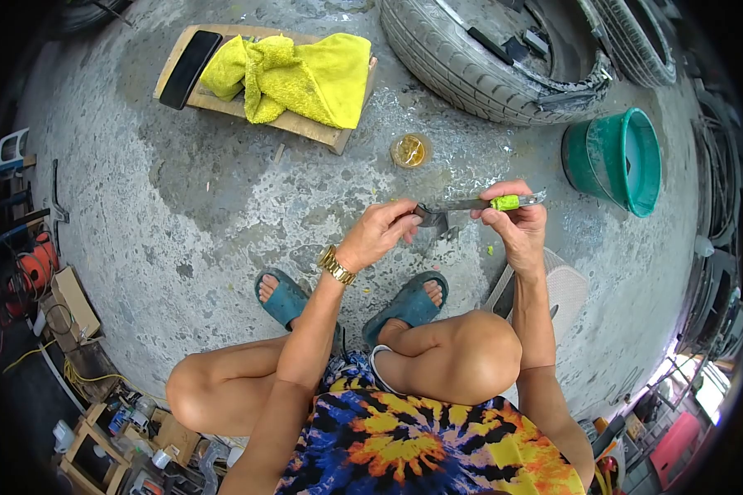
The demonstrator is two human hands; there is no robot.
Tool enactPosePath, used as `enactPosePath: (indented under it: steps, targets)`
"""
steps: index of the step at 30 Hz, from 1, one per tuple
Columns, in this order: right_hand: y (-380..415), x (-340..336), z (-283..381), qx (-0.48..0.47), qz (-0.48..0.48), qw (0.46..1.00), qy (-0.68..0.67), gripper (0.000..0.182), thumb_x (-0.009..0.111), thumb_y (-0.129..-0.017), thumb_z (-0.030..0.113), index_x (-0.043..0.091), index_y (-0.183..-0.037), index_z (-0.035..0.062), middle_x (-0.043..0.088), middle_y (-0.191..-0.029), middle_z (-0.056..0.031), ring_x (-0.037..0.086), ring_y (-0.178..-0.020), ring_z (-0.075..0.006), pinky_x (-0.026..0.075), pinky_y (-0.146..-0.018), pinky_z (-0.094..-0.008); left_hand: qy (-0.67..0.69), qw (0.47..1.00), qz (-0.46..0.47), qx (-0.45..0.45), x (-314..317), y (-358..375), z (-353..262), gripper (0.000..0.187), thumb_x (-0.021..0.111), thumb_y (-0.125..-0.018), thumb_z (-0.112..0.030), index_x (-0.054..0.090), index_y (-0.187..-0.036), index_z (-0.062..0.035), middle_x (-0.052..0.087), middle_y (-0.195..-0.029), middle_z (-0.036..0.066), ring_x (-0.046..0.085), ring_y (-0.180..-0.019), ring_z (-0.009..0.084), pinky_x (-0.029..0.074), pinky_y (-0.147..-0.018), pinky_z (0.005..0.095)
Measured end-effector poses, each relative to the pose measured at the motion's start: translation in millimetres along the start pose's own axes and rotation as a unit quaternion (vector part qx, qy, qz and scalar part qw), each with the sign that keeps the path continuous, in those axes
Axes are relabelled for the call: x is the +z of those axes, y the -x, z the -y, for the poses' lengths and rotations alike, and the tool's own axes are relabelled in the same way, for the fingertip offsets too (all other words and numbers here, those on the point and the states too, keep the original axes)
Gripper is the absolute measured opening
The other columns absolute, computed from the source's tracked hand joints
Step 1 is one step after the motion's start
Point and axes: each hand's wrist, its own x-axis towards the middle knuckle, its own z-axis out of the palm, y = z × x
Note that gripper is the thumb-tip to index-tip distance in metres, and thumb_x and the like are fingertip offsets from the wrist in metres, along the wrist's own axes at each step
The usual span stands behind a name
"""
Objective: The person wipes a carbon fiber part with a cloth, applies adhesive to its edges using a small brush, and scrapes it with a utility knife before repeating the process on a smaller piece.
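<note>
My left hand (pixel 381 234), with a gold watch on its wrist, is closed on the end of a dark curved piece (pixel 431 218). Fingers and thumb pinch it, and part of it hangs below. In my right hand (pixel 518 227) is a slim tool with a bright green grip (pixel 504 202) and a silvery end pointing right. A flat grey bar (pixel 464 205) runs from the tool to the dark piece, joining the hands in this view. I cannot tell the tool's exact kind. Both hands are over the concrete floor, in front of my knees.
Ahead stands a low wooden stool (pixel 328 137) carrying a yellow cloth (pixel 305 78) and a black phone (pixel 191 69). A small cup of amber liquid (pixel 410 151) sits on the floor. Beyond are a large tire (pixel 470 78) and, at right, a green bucket (pixel 601 161). Clutter lines both sides.
</note>
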Motion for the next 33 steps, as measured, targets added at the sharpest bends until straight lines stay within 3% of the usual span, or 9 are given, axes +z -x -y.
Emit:
enactPosePath:
  steps: [4, 11, 16, 19, 24, 33]
  targets:
    - [-1, 1, 0, 0.01, -0.002, 1.0, 0.008, 0.021, 0.07, -0.084, -0.002, 0.063, -0.104, -0.0001, 0.061, -0.099, -0.0045, 0.063, -0.087, -0.0111, 0.051, -0.079, -0.0241, 0.011, 1.0, -0.003, 0.007, -1, 0, 4, 0.014, 0.056, -0.094, -0.01, 0.061, -0.1, 0.0024, 0.065, -0.076, 0.01, 0.065, -0.065, 0.0154, 0.051, -0.06, 0.0296]
    - [-2, 1, -3, 0.001, -0.004, 0.998, 0.059, 0.021, 0.072, -0.082, 0.0, 0.065, -0.102, 0.0018, 0.062, -0.099, -0.0037, 0.06, -0.086, -0.0117, 0.048, -0.076, -0.0262, 0.004, 1.0, -0.006, 0.001, -4, 0, 1, 0.013, 0.054, -0.096, -0.009, 0.06, -0.091, 0.0021, 0.067, -0.076, 0.008, 0.066, -0.068, 0.0145, 0.052, -0.063, 0.0286]
    - [-10, 1, 9, -0.086, 0.098, 0.978, 0.163, 0.023, 0.075, -0.078, 0.001, 0.066, -0.098, 0.0023, 0.066, -0.092, -0.0082, 0.061, -0.084, -0.0189, 0.048, -0.076, -0.0324, -0.001, 1.0, -0.006, -0.007, -6, 1, 3, 0.013, 0.054, -0.096, -0.009, 0.06, -0.092, 0.0018, 0.067, -0.077, 0.008, 0.067, -0.069, 0.0147, 0.052, -0.063, 0.0289]
    - [-10, 4, 16, -0.094, 0.106, 0.972, 0.185, 0.025, 0.077, -0.076, 0.001, 0.066, -0.098, 0.002, 0.066, -0.089, -0.0093, 0.062, -0.085, -0.0206, 0.048, -0.075, -0.0327, 0.003, 1.0, -0.008, -0.011, -6, 1, 3, 0.013, 0.054, -0.097, -0.01, 0.06, -0.093, 0.0016, 0.067, -0.077, 0.008, 0.067, -0.069, 0.0149, 0.052, -0.063, 0.029]
    - [-9, 6, 17, -0.093, 0.086, 0.978, 0.163, 0.024, 0.077, -0.076, 0.001, 0.066, -0.098, 0.0019, 0.066, -0.091, -0.009, 0.062, -0.085, -0.0199, 0.048, -0.074, -0.0324, 0.016, 1.0, -0.013, -0.005, -6, 1, 5, 0.014, 0.056, -0.094, -0.011, 0.061, -0.1, 0.0013, 0.065, -0.076, 0.008, 0.065, -0.066, 0.0143, 0.05, -0.06, 0.029]
    - [-10, 6, 14, -0.092, 0.09, 0.977, 0.168, 0.024, 0.077, -0.076, 0.001, 0.066, -0.098, 0.0018, 0.067, -0.09, -0.0087, 0.062, -0.084, -0.0196, 0.048, -0.073, -0.0323, 0.016, 1.0, -0.015, -0.002, -5, 1, 6, 0.013, 0.056, -0.094, -0.011, 0.061, -0.099, 0.0014, 0.065, -0.076, 0.008, 0.065, -0.066, 0.014, 0.05, -0.06, 0.0287]
